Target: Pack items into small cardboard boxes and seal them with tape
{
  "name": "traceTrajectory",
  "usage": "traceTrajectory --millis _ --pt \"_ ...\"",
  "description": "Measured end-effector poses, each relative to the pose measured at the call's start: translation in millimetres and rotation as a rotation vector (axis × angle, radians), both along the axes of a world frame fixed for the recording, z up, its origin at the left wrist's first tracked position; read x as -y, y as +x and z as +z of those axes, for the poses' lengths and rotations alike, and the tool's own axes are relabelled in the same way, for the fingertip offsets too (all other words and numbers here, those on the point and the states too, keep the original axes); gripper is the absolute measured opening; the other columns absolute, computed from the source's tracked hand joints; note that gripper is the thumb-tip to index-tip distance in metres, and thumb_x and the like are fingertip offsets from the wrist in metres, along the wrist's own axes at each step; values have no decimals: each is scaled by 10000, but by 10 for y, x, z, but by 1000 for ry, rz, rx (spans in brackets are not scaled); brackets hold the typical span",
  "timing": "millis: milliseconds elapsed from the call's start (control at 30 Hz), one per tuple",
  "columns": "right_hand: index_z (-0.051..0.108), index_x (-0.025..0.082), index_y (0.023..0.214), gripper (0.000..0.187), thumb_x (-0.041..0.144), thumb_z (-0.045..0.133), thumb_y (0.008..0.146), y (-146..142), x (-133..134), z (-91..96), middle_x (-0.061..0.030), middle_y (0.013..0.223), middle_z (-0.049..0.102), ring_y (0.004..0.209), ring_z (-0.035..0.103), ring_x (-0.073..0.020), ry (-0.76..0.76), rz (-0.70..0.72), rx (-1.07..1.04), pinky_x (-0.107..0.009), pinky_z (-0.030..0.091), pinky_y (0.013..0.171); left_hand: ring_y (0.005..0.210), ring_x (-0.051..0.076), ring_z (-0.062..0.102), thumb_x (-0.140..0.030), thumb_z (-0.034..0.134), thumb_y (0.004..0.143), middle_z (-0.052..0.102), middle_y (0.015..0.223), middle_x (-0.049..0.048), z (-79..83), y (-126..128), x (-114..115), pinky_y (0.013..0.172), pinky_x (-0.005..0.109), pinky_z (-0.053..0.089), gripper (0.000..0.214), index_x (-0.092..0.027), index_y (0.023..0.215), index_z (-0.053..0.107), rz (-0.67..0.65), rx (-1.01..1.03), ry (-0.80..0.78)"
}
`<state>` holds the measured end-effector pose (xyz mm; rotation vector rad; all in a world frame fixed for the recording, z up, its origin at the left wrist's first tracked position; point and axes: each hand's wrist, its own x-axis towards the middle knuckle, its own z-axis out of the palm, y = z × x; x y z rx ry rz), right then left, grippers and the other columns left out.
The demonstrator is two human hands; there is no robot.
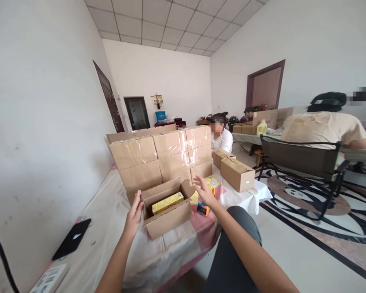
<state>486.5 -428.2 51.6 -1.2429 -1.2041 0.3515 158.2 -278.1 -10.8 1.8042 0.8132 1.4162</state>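
Note:
An open cardboard box [167,219] sits on the cloth-covered table [110,219] in front of me, with a yellow packet [167,202] lying inside. My left hand [134,215] rests flat against the box's left side, fingers stretched out. To the right of the box, my right hand [203,190] hovers near its right flap with fingers spread and nothing in them. An orange and blue tape dispenser [203,209] lies just below that hand.
Sealed cardboard boxes [161,156] are stacked behind the open one, and two more [237,173] lie further right. A black phone [71,239] lies at the left. Other people sit at a far table [250,139]; a folding chair [301,167] stands on the patterned floor.

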Motion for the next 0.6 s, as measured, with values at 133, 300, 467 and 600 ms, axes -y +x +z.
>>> traceTrajectory --millis 133,300,467,600 --pt "652 261 1326 503 585 528 961 -109 -23 -307 -109 1446 615 1398 527 -273 49 153 -57 -478 399 1189 1598 277 165 -702 483 943 314 1688 42 -121 17 -128 1314 514 91 708 -296 1523 504 64 -64 74" --pt "632 249 1356 582 642 562 932 -171 -88 -406 -125 1506 566 1457 469 -298 79 137 -118 -511 326 1244 1479 378 428 -806 482 868 259 1709 94 -132 75 -157 1270 514 289 729 -205 1141 790 7 -137 83" --pt "466 301 1516 632 579 571 958 -265 5 -369 -118 1515 560 1423 518 -279 142 261 -171 -519 354 1227 1513 374 371 -764 521 875 428 1622 134 -14 77 -28 1270 591 242 672 -214 1171 770 79 -167 169" --pt "321 309 1615 683 541 511 1002 -386 74 -320 -122 1545 531 1359 578 -277 44 363 -27 -543 363 1213 1524 347 359 -740 514 896 342 1665 148 27 66 -38 1276 546 243 663 -210 1235 722 70 -192 157"
